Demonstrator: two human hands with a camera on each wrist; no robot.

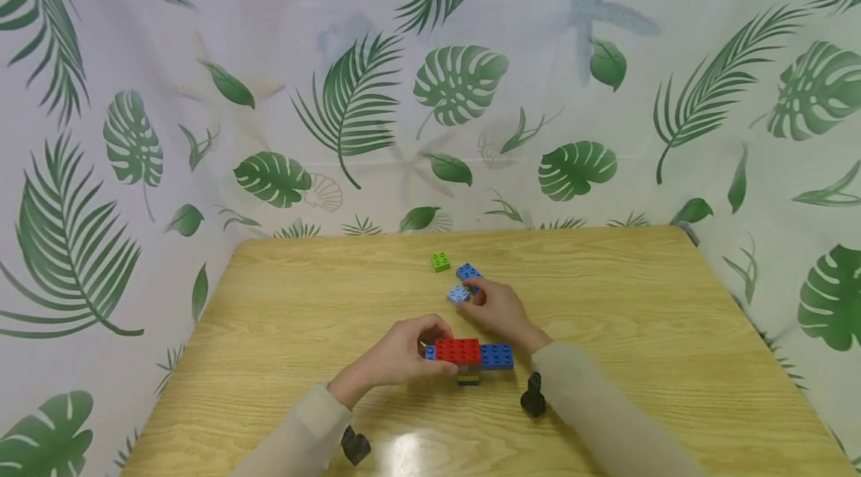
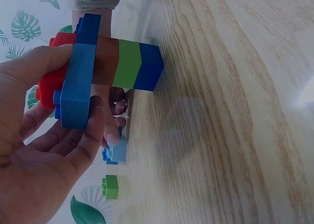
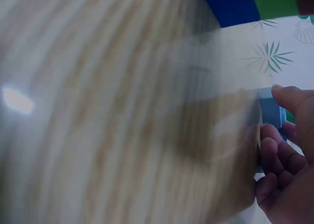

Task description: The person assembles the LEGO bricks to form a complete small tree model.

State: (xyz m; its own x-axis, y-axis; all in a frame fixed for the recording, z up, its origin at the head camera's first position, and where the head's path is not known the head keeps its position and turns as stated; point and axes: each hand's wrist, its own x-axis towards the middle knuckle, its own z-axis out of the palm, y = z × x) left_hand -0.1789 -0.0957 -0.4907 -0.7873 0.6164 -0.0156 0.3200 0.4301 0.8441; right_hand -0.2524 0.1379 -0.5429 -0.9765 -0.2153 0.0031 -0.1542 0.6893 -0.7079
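My left hand (image 1: 403, 354) grips a built stack of toy bricks between thumb and fingers. On top of the stack is a red brick (image 1: 457, 351), over a long blue layer (image 1: 496, 356). Below that layer, the left wrist view shows a brown brick (image 2: 105, 61), a green brick (image 2: 127, 64) and a dark blue brick (image 2: 149, 67) in a column. Farther back, my right hand (image 1: 501, 310) pinches a small light blue brick (image 1: 458, 294) on the table. Just behind its fingers lies a blue brick (image 1: 467, 272), partly hidden by them.
A small lime green brick (image 1: 440, 262) sits near the back of the wooden table (image 1: 323, 290), left of the blue brick. Behind the table hangs a white curtain (image 1: 504, 185) with a green leaf print. Black wrist devices (image 1: 534, 396) are on both forearms.
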